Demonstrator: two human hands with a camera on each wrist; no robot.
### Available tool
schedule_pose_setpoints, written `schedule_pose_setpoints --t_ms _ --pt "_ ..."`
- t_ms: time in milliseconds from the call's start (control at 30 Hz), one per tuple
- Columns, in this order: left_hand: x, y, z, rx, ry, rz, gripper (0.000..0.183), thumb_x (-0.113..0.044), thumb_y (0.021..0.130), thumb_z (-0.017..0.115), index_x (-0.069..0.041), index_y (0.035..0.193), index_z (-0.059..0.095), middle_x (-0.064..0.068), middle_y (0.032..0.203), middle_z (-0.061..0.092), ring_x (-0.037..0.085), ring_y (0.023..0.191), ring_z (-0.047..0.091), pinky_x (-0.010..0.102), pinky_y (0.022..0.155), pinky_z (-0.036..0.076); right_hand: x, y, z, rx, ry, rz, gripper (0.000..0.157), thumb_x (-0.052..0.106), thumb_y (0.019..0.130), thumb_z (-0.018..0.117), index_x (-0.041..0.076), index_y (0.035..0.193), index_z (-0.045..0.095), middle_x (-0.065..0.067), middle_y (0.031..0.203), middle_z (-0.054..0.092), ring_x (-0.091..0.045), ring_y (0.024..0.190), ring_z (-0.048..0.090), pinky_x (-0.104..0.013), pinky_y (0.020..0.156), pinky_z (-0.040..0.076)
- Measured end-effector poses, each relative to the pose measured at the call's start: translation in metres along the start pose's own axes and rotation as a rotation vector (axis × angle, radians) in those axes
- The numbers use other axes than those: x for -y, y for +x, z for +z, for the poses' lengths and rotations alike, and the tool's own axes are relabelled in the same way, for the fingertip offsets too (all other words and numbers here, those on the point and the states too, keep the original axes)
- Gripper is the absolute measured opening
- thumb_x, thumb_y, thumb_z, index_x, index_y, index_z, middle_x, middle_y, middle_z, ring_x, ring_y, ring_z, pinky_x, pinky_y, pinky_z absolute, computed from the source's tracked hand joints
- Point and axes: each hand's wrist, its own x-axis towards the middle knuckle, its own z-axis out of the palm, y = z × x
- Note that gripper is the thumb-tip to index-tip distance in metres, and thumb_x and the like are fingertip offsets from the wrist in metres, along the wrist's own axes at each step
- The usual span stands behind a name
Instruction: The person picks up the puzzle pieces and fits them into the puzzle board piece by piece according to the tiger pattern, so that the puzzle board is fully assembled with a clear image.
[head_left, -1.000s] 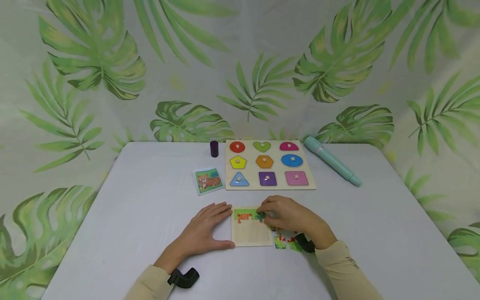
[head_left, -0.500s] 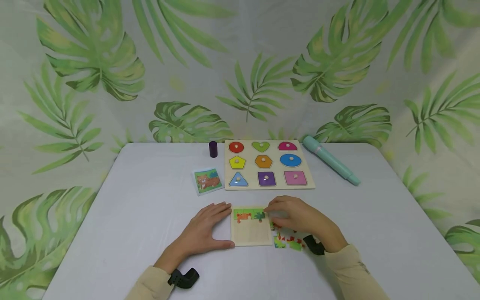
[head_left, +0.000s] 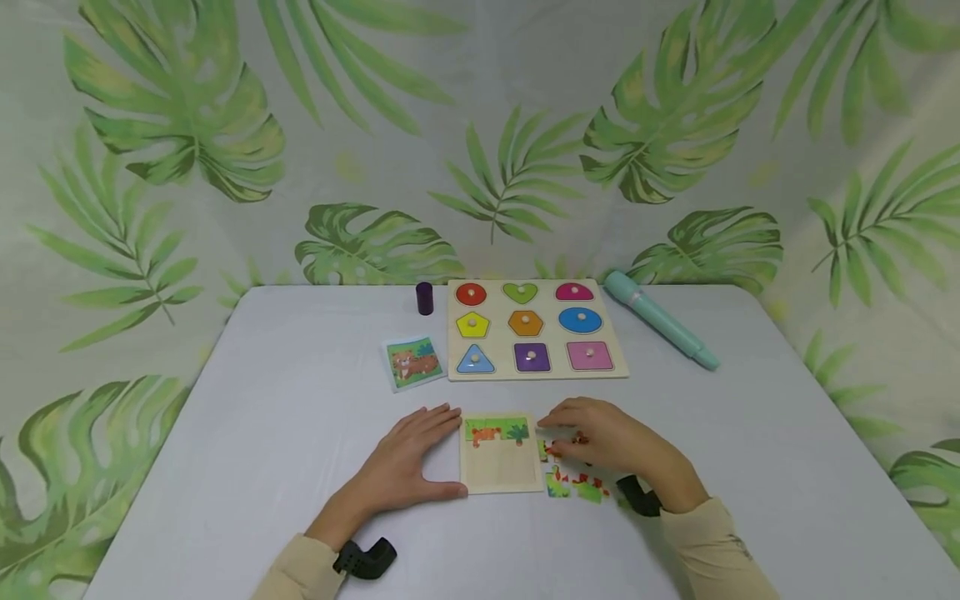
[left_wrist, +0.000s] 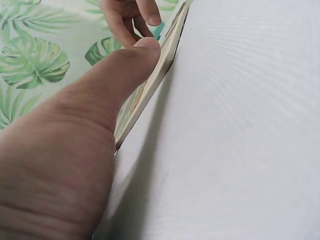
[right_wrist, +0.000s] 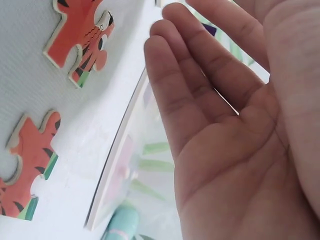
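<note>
A small square wooden puzzle board lies at the table's middle. Its top strip holds fitted pieces with an orange animal head and a green plant; the lower part is bare wood. My left hand rests along the board's left edge, fingers extended and thumb touching the lower left corner. My right hand hovers just right of the board, fingers slightly bent. In the right wrist view nothing shows between its fingers. Loose jigsaw pieces lie beneath it, including an orange striped piece and a tiger-face piece.
Behind stands a wooden shape board with coloured knobbed shapes. Left of it lie an animal picture card and a dark purple cylinder. A teal pen-like tube lies at back right. A leaf-print cloth hangs behind.
My right hand has moved off the fitted plant piece at the board's top right, going rightward over the loose pieces, with its fingers loosening. My left hand has stayed in place.
</note>
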Motion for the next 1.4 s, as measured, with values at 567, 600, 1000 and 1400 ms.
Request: schedule_pose_setpoints --t_ms 567,600,1000,1400 --pt "0.0012 0.0081 -0.0036 -0.005 0.052 0.021 0.098 -0.068 0.079 0.077 -0.012 0.155 0.049 -0.002 0.162 0.044 0.018 0.155 0.031 0.044 0.13 0.019 -0.0086 -0.0014 -0.0053 0.028 -0.026 -0.011 0.028 0.019 0.089 0.082 0.017 0.117 0.078 0.007 0.112 0.071 -0.009 0.092 0.059 -0.026 0.08 0.058" --pt "0.0006 0.008 -0.0037 -0.008 0.053 0.021 0.098 -0.068 0.079 0.078 -0.012 0.154 0.049 -0.001 0.162 0.045 0.018 0.155 0.032 0.044 0.13 0.019 -0.0087 -0.0011 -0.0055 0.029 -0.028 -0.018 0.026 0.02 0.089 0.082 0.018 0.115 0.079 0.007 0.111 0.071 -0.009 0.092 0.059 -0.026 0.08 0.058" --pt "0.0006 0.0053 -0.0005 0.003 0.068 0.022 0.098 -0.069 0.08 0.076 -0.012 0.155 0.049 -0.002 0.163 0.043 0.017 0.155 0.03 0.043 0.13 0.018 -0.0087 -0.0024 -0.0019 0.031 -0.026 -0.035 0.022 0.026 0.089 0.082 0.018 0.11 0.081 0.007 0.108 0.071 -0.011 0.094 0.06 -0.027 0.081 0.058" --pt "0.001 -0.0004 0.0008 -0.001 0.073 0.02 0.097 -0.068 0.08 0.077 -0.012 0.154 0.049 -0.002 0.162 0.044 0.017 0.155 0.031 0.044 0.13 0.02 -0.0039 -0.002 0.0018 0.046 0.014 0.012 0.027 0.025 0.088 0.083 0.018 0.114 0.08 0.009 0.105 0.071 -0.01 0.09 0.058 -0.024 0.078 0.057"
